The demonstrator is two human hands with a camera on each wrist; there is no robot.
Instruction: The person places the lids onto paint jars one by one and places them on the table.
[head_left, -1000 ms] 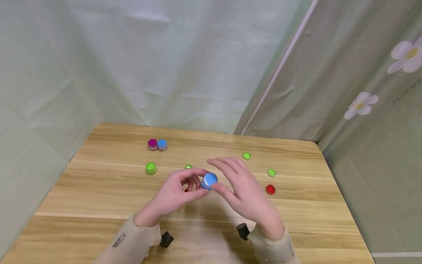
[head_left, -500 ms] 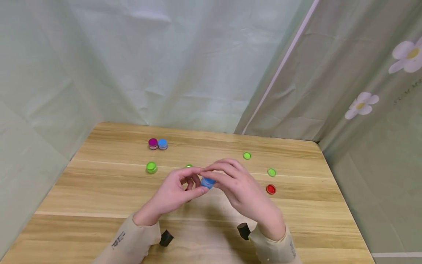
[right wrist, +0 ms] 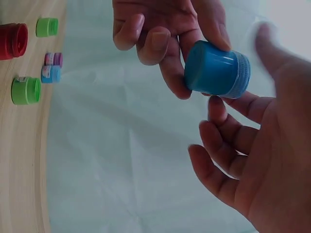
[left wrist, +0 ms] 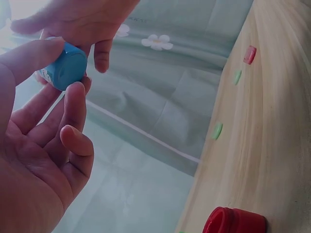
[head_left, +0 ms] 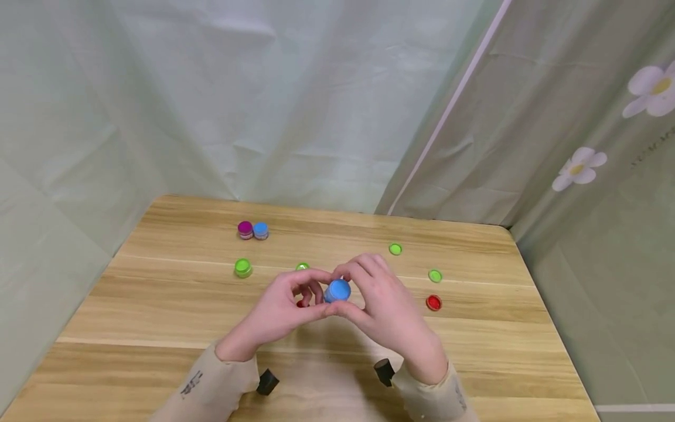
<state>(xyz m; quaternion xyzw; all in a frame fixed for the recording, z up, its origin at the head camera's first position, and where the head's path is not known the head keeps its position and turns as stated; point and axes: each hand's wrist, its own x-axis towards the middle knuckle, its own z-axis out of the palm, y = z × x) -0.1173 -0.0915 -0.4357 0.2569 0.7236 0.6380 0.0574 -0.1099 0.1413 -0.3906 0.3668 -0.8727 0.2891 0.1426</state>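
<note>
A small blue jar point(head_left: 337, 291) is held above the table, its blue top facing up in the head view. My left hand point(head_left: 282, 306) grips its lower body between thumb and fingers, the other fingers curled beside it. My right hand point(head_left: 387, 316) is around the top. In the right wrist view the jar point(right wrist: 214, 70) has a ribbed band at its upper end; a right fingertip touches there, the other fingers are loosely bent, and the blurred thumb is apart. A red jar point(left wrist: 238, 222), topless, stands on the table, mostly hidden behind my left hand in the head view.
Purple point(head_left: 245, 230) and blue point(head_left: 261, 230) jars stand together at the back left. A green jar point(head_left: 243, 268) is nearer; another green jar point(head_left: 302, 266) is beyond my left hand. Two green lids point(head_left: 395, 249) point(head_left: 435, 275) and a red lid point(head_left: 433, 302) lie right. Curtains point(head_left: 295, 105) hang behind the table.
My right hand, first spread beside the jar, covered its top half a second ago. Now its fingers have drawn back toward the rim, uncovering the top. My left hand has kept its hold.
</note>
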